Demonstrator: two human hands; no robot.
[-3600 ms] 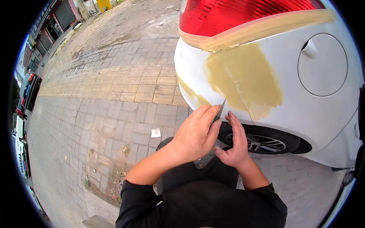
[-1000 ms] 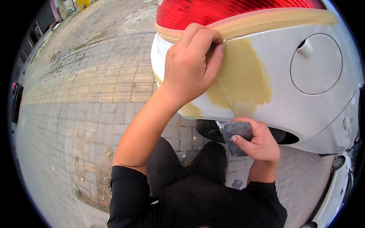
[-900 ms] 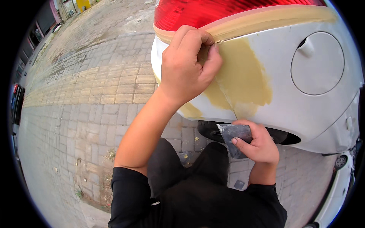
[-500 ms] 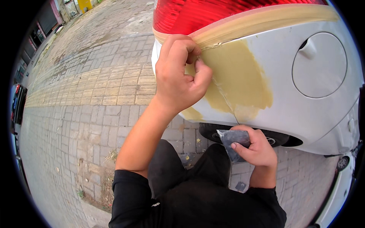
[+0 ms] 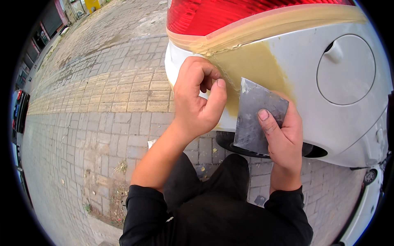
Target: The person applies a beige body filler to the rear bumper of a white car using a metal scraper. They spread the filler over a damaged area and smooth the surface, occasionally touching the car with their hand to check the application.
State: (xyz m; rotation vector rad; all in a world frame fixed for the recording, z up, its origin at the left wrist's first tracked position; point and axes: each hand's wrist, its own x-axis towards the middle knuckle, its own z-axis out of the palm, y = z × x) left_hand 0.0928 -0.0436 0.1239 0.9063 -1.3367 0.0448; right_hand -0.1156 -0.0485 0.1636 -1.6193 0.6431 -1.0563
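Note:
A flat grey putty spreader [image 5: 256, 117] is gripped in my right hand [image 5: 287, 139], thumb across its face. It stands in front of a patch of greenish-yellow body filler [image 5: 258, 61] on a white car panel [image 5: 303, 53]. To its left, my left hand [image 5: 199, 96] is raised beside the patch's left edge, fingers curled in and thumb close to them. Whatever the curled fingers may hold is hidden. Just above that hand, masking tape [image 5: 279, 26] borders the red tail light [image 5: 230, 16]. A thin ragged line of filler runs down the panel seam.
A round fuel flap [image 5: 346, 69] is on the panel to the right. The car's wheel [image 5: 230, 141] shows beneath the spreader. Paving bricks [image 5: 98, 131] cover the ground, with a strip of yellowish tiles. Another white car [image 5: 363, 205] stands at the lower right.
My right hand has lifted the spreader up and turned it, so it now overlaps the filler patch. My left hand has come down a little, away from the tape's corner.

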